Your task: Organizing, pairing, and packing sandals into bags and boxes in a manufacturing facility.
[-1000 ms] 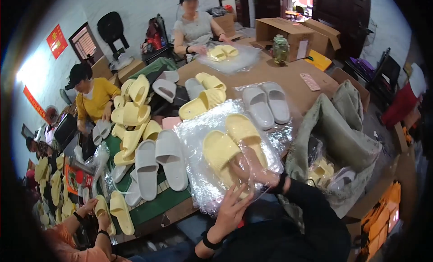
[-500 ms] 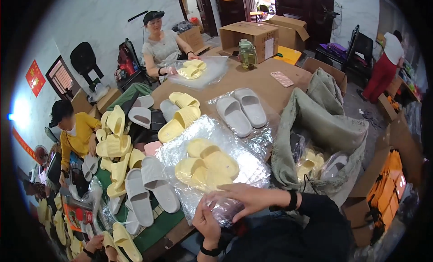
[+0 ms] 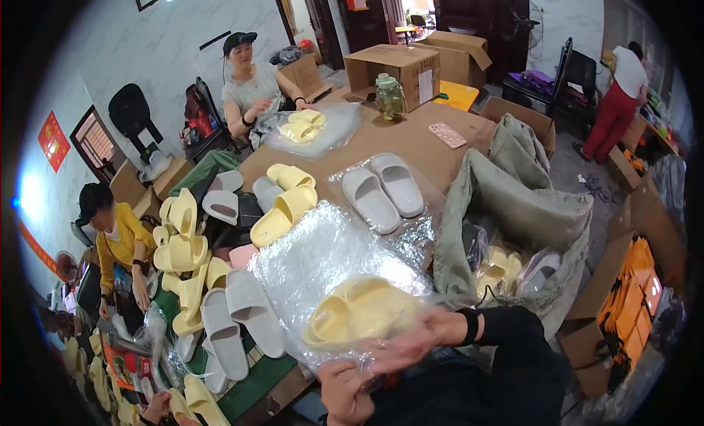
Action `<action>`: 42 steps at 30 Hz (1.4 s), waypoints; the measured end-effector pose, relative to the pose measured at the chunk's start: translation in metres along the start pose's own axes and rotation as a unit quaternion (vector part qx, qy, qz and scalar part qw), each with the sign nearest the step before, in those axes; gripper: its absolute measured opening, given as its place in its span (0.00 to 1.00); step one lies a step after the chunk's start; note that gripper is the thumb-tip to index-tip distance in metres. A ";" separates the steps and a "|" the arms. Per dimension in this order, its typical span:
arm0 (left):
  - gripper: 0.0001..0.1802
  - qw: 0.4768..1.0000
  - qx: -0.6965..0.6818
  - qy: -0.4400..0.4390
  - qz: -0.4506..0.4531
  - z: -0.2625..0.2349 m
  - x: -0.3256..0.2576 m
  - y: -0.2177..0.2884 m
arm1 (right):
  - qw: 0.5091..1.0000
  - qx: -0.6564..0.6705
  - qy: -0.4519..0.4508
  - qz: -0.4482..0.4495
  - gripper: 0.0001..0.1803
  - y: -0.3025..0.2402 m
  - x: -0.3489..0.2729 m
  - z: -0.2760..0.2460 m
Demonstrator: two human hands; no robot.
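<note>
A pair of pale yellow slippers (image 3: 359, 316) is being held at the near edge of the counter (image 3: 411, 144), just in front of the person's body, wrapped in a clear plastic bag (image 3: 323, 261). The left hand (image 3: 345, 389) is being kept beneath the bag's near end; its fingers are seen curled, but whether film is being pinched cannot be told. The right hand (image 3: 418, 338) is being laid against the right side of the bundle, its fingers blurred, apparently pressed onto the bag over the slippers rather than spread.

The slippers are being judged light and springy, of thick soft foam that would give under pressure without being harmed. The film is being judged thin, crinkly and slippery, so the foam would likely be sliding inside it; a firmer hold is probably being offered by the slipper bodies, taken through the plastic at their thick sides, than by loose film alone.

The slippers are being shown stacked or nested together, open-toed, with broad rounded straps, matte under the glossy wrinkled wrap.

Just beyond, a grey pair (image 3: 385, 191) is lying on another clear bag, with loose yellow and grey slippers (image 3: 220, 279) being spread to the left. Farther off, a seated person (image 3: 253, 89) is handling another bagged yellow pair (image 3: 304, 125), and cardboard boxes (image 3: 400, 70) are standing at the far end.
</note>
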State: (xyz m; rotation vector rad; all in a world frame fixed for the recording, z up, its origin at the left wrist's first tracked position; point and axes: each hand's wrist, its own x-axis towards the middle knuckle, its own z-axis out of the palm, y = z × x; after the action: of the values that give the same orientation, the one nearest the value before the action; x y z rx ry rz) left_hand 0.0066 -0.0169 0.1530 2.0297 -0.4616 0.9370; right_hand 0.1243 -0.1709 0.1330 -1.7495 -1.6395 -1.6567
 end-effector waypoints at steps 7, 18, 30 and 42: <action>0.21 0.990 -0.057 -0.018 -0.127 0.020 -0.026 -0.018 | 0.952 0.271 -0.132 0.047 0.04 0.072 0.024 0.043; 0.19 0.891 0.338 -0.240 -0.184 0.061 -0.078 -0.099 | 0.958 -0.211 0.090 0.170 0.03 0.252 0.041 0.081; 0.21 0.886 0.338 -0.245 -0.204 0.062 -0.090 -0.102 | 0.852 -0.076 -0.392 0.339 0.14 0.137 -0.131 0.156; 0.22 0.892 0.343 -0.015 -0.293 -0.012 -0.070 -0.140 | 0.724 0.500 -0.430 0.202 0.21 -0.022 -0.038 0.098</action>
State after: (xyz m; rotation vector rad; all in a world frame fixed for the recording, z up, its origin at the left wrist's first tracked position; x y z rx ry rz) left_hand 0.0404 0.0736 0.0293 2.5795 0.5436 0.7320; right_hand 0.1706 -0.1083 0.0588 -1.9873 -1.6710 0.4069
